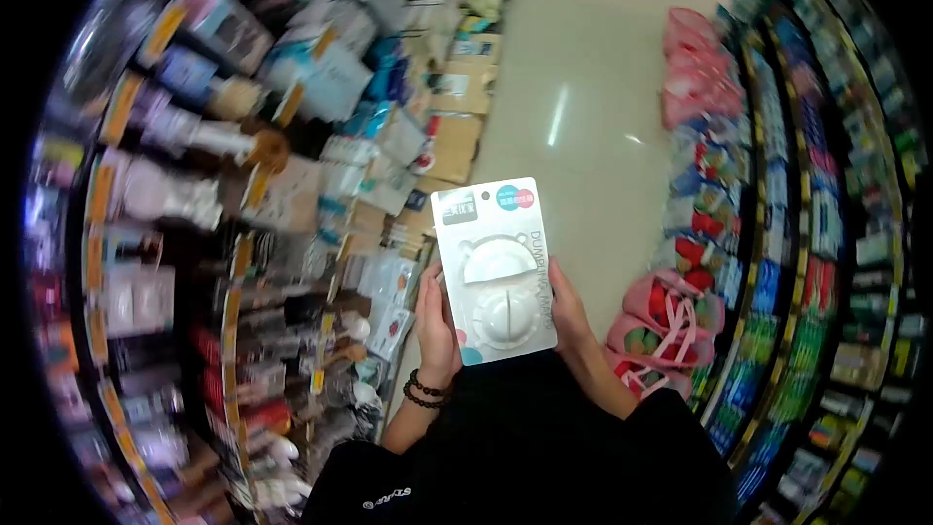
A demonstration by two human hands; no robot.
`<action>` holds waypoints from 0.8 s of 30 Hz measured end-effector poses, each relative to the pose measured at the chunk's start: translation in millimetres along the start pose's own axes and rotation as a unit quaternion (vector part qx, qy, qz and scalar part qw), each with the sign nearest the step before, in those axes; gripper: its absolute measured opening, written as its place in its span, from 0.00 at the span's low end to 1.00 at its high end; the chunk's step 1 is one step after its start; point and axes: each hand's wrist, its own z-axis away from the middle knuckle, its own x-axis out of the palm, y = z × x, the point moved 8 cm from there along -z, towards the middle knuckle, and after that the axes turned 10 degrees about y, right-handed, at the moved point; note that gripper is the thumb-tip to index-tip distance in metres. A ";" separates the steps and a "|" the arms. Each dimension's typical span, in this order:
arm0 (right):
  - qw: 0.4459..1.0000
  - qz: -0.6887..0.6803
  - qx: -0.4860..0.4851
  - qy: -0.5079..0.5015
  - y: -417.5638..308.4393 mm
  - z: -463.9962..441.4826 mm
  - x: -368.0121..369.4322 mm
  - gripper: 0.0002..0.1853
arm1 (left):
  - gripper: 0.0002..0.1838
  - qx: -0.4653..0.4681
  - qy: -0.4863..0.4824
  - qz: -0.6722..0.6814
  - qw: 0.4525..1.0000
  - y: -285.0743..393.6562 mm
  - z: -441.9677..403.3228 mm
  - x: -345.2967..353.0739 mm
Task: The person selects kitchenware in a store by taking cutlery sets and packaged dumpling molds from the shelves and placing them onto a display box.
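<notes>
A white blister package [496, 272] with a white plastic dumpling mould inside is held up in front of my body, its printed face toward me. My left hand [436, 326] grips its left edge, with a dark beaded bracelet [425, 390] on that wrist. On the opposite edge is my right hand [568, 309], its fingers mostly behind the card. The package tilts slightly, and its lower edge lies against the black clothing in view.
Shelves of packaged goods [136, 301] rise on the left, with cardboard boxes [457, 141] beside them. Pink bags [671, 326] and red items line the right shelves [777, 331]. A pale shiny floor [573, 68] runs between.
</notes>
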 end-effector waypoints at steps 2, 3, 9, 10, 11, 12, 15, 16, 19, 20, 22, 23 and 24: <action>0.999 -0.035 0.002 0.007 -27.2 -7.3 -19.7 0.26 | 0.19 -0.050 -0.061 -0.031 0.996 -20.8 -17.7 39.3; 0.999 -0.049 0.004 0.009 -41.2 -11.9 -30.8 0.26 | 0.19 -0.074 -0.090 -0.043 0.992 -33.4 -27.5 58.5; 0.986 -0.109 -0.059 0.110 -144.8 -67.0 -68.5 0.26 | 0.20 -0.189 -0.170 -0.014 0.967 -92.6 -99.8 179.5; 0.984 -0.131 -0.072 0.096 -159.7 -81.5 -74.4 0.26 | 0.20 -0.195 -0.176 -0.023 0.965 -99.8 -113.3 201.8; 0.982 -0.150 -0.083 0.081 -174.8 -99.9 -84.4 0.26 | 0.20 -0.200 -0.179 -0.029 0.963 -104.9 -127.7 226.8; 0.979 -0.169 -0.090 0.066 -193.9 -111.4 -83.6 0.27 | 0.21 -0.205 -0.204 -0.075 0.954 -111.5 -141.2 246.6; 0.962 -0.177 -0.084 0.188 -246.2 -141.0 -98.9 0.27 | 0.22 -0.237 -0.183 -0.093 0.949 -121.2 -172.8 303.6; 0.962 -0.174 -0.091 0.191 -262.0 -154.8 -101.7 0.27 | 0.22 -0.210 -0.198 -0.112 0.951 -120.0 -186.4 324.8; 0.954 -0.187 -0.109 0.209 -296.5 -187.2 -114.6 0.26 | 0.23 -0.165 -0.237 -0.158 0.944 -122.9 -217.3 374.9; 0.949 -0.197 -0.115 0.218 -308.5 -196.9 -117.3 0.26 | 0.23 -0.171 -0.247 -0.156 0.941 -126.0 -226.9 388.5; 0.944 -0.190 -0.134 0.232 -338.3 -214.0 -114.0 0.26 | 0.24 -0.173 -0.273 -0.114 0.939 -137.0 -250.0 415.1; 0.947 -0.188 -0.134 0.224 -348.8 -223.1 -112.6 0.26 | 0.24 -0.173 -0.284 -0.132 0.934 -139.9 -258.2 426.5; 0.949 -0.186 -0.132 0.216 -359.4 -232.8 -111.8 0.26 | 0.24 -0.172 -0.293 -0.150 0.929 -140.3 -265.8 439.8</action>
